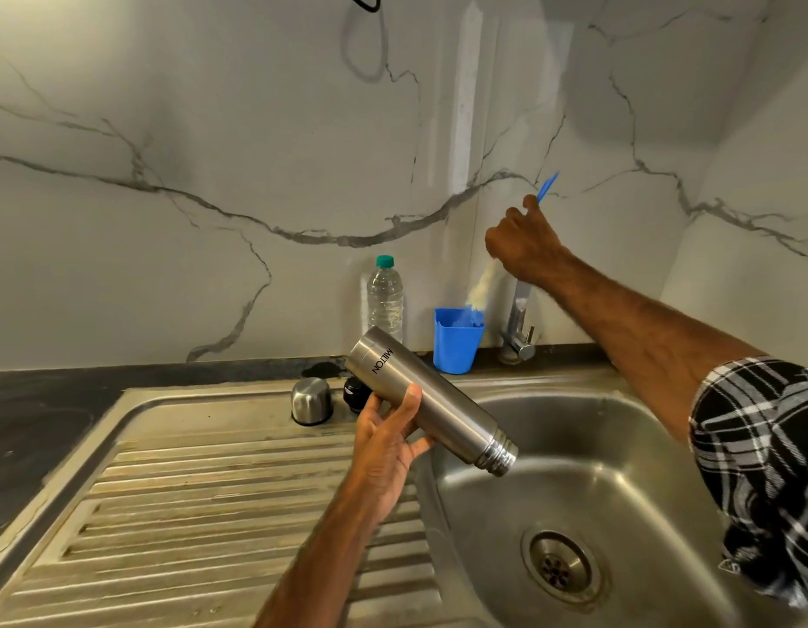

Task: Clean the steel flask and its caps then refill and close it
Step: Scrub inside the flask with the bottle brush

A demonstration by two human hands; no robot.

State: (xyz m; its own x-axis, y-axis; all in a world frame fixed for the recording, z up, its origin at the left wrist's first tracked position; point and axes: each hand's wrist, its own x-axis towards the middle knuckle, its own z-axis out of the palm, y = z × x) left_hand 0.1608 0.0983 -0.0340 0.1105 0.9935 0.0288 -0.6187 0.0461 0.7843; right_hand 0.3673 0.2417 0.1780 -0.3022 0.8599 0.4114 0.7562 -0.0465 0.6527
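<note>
My left hand grips the steel flask around its middle. The flask is uncapped and tilted, its open threaded mouth pointing down to the right over the sink basin. My right hand is raised near the wall and holds a bottle brush by its blue handle, the whitish bristles hanging just above the blue cup. The steel outer cap and the black inner cap stand on the drainboard behind the flask.
A clear water bottle with a green lid stands against the marble wall. The tap rises behind the basin, partly hidden by my right arm. The ribbed drainboard spreads to the left, with dark countertop beyond it.
</note>
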